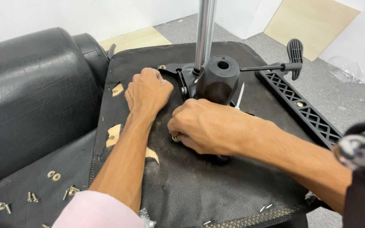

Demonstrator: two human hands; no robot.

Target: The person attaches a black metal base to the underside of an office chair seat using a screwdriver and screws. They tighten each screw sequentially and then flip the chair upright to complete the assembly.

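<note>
A: Head view, what's in the hands?

B: right hand (201, 126) curled tight, fingertips pinching a small brass-coloured screw (175, 138) pressed against the seat underside (216, 185), near the middle of the frame. Left hand (148, 90) is a closed fist resting just left of the black mechanism plate (186, 82), can't tell if it holds anything

A: Handling?

B: screw looks tiny, hard, smooth, probably easy to drop, best pinched by the head between thumb and forefinger. The seat looks heavy and stiff under a thin torn fabric

A: Arm pose?

B: both forearms reach far from the near edge, left one straight up the frame, right one coming in from the right, wrist bent down over the screw

A: Around it?

B: chrome column (205, 29) rises from a black cone hub (217, 80), lever (290, 61) sticks out right, loose screws and washers (51, 185) lie near left on the black backrest (34, 93)
</note>
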